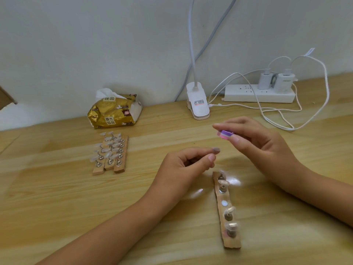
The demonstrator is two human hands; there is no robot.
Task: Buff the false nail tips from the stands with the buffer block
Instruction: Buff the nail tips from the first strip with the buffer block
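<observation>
My right hand (256,138) pinches a small pink and purple buffer block (225,134) between thumb and fingers, above the table. Just below and left of it, my left hand (183,163) has its fingers curled and pinches a small greyish false nail tip (216,150) at the tip of the index finger; its base is hidden by the fingers. Under the hands lies a wooden stand (227,213) with several clear tips on metal holders and one bare magnet spot (224,203). Three more wooden stands (110,153) full of clear tips lie side by side to the left.
A gold tissue pack (114,111) sits at the back left of the wooden table (76,197). A white clip lamp base (197,101) stands at the back centre. A power strip (259,93) with chargers and looping white cables (277,119) lies at the back right.
</observation>
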